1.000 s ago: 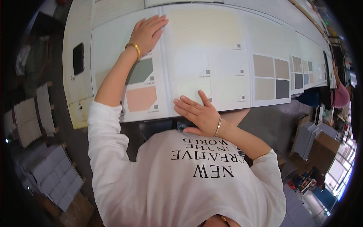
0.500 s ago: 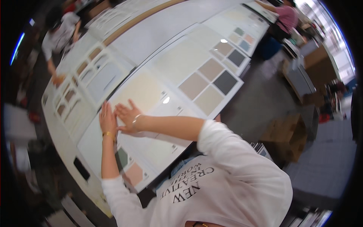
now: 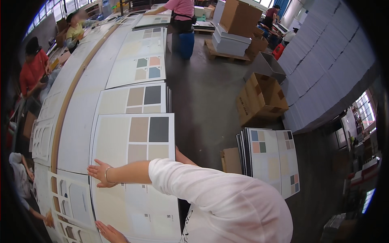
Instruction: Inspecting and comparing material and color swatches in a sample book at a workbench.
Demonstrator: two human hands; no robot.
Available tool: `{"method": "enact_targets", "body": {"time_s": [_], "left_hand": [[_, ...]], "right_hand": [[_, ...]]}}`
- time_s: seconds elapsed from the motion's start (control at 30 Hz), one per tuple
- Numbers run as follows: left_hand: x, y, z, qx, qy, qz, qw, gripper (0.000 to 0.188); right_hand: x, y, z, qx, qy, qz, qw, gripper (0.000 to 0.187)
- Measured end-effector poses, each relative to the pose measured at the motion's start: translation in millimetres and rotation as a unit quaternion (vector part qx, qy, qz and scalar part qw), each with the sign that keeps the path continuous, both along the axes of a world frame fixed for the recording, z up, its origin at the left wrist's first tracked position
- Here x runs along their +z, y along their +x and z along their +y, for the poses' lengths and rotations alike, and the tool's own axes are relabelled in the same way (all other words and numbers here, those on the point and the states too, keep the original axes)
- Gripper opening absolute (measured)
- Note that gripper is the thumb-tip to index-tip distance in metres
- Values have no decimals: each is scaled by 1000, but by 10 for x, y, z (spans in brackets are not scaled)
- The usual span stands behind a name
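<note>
A large white colour swatch board (image 3: 111, 133), printed with beige, cream and dark grey blocks, lies in front of me on the long worktable. My right hand (image 3: 101, 173), with a silver bangle, rests flat at the board's left edge, its fingers spread. Nearer to me, my left hand (image 3: 111, 233) lies by the same edge with its fingers stretched out; the lower frame edge cuts off its wrist. Neither hand holds anything. Beside them on the left is a white cut-out frame panel (image 3: 77, 198) with several openings.
More swatch boards (image 3: 139, 73) lie farther along the table. Another person's forearm (image 3: 185, 157) shows at my board's right edge. On the right stand a stack of boards (image 3: 269, 162), an open cardboard box (image 3: 261, 99) and tall paper stacks (image 3: 324, 69). People work across the table.
My view has swung toward the table's far end. My hands, close together on the board before, are now apart along its left edge, the right one farther away.
</note>
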State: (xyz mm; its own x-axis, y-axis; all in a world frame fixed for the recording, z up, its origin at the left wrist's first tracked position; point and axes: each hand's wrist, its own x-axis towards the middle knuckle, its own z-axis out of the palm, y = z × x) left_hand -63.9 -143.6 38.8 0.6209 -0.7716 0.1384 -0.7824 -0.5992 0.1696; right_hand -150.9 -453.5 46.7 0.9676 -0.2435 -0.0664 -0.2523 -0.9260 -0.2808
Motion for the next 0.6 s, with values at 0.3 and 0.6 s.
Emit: {"method": "enact_targets", "body": {"time_s": [0.3, 0.6], "left_hand": [[-310, 288, 307, -36, -43, -27, 998, 50], [-254, 14, 26, 10, -14, 40, 999, 67]], "right_hand": [[-228, 163, 81, 7, -1, -50, 999, 84], [-167, -15, -96, -57, -124, -21, 990, 82]]}}
